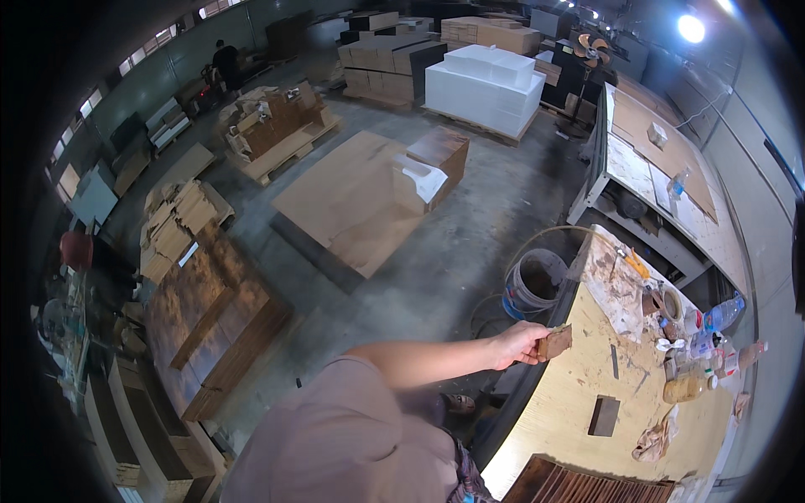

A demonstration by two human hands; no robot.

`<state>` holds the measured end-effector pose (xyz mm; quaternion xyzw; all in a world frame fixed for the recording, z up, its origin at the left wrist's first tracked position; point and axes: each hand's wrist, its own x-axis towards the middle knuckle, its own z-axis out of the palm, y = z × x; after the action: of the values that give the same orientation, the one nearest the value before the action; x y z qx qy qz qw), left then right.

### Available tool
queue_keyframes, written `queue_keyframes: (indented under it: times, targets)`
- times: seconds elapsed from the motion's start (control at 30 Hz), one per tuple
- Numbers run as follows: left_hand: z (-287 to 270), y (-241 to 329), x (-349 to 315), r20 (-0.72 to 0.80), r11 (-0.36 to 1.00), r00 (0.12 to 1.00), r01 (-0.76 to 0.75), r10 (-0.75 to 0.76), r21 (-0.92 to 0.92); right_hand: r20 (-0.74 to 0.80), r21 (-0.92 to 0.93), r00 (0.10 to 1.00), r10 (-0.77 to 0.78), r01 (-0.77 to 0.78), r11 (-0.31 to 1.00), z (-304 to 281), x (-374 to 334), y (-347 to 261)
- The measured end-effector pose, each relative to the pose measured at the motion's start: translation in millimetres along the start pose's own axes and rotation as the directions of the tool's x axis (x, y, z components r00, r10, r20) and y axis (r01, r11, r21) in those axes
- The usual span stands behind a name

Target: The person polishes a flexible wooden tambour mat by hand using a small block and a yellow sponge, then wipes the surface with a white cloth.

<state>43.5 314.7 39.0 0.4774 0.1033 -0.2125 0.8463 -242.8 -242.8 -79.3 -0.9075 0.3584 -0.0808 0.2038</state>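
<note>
My left arm reaches across to the right, and my left hand (519, 344) is closed on a small brown flat piece (555, 342) with a rough, stained surface. Its exact kind cannot be made out. The hand is over the near left edge of a pale yellow workbench (553, 411). Below it on the bench lies a dark brown rectangular block (604, 416), with a thin dark strip (614, 362) farther up. A stack of brown slats (579, 484) sits at the bench's near end. My right hand does not show.
A bucket (537, 281) stands on the floor beside the bench. Bottles (723, 314), tape rolls (671, 303), an orange-handled tool (635, 262) and a crumpled cloth (656, 436) lie along the bench. Stacked boards (210, 327) and a brown sheet (344, 197) are to the left.
</note>
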Motion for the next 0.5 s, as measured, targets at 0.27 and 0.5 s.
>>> queue_keyframes:
  times: [0.27,0.5]
  targets:
    - [35,-9,30,0.114,0.985,0.979,0.165,-0.17,0.052,-0.006,0.0,0.988,0.157,-0.157,0.988,-25,-56,48]
    - [9,-3,73,0.197,0.979,0.959,0.206,-0.202,0.001,0.083,0.183,0.934,0.347,-0.356,0.916,-33,-90,61]
